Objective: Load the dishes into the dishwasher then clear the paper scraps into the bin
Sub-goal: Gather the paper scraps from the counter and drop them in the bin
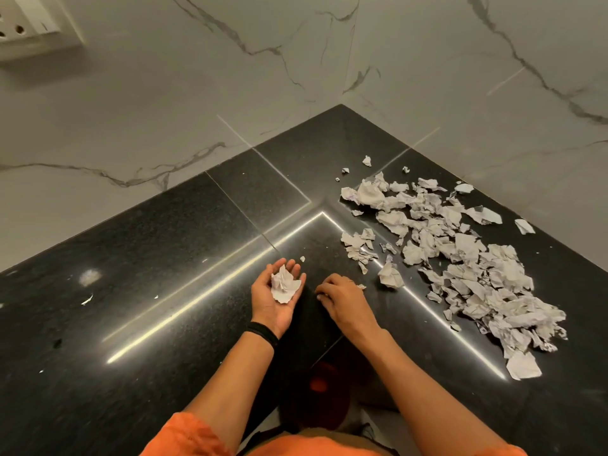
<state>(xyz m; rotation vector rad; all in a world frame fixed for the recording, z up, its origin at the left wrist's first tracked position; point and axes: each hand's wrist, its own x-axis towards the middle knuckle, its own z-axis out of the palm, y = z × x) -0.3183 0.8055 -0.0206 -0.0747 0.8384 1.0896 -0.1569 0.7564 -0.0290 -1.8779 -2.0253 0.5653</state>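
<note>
Lying in the open upturned left hand point(268, 312), a crumpled scrap point(285, 284); right hand point(343, 301) curled nearby, hold unclear.

Lighting: warm, fairly dim indoor light from overhead. Glare: two long bright streaks meeting at an angle on the polished black tabletop point(171, 245), plus one hazy pale spot at left. Marble wall point(138, 93): evenly lit, greyish, no hard shadows. Focus: sharp at centre, paper scraps point(460, 258) crisp. Distortion: wide-angle bowing of straight lines toward the borders; socket point(29, 28) in the corner stretched, slightly soft.
</note>
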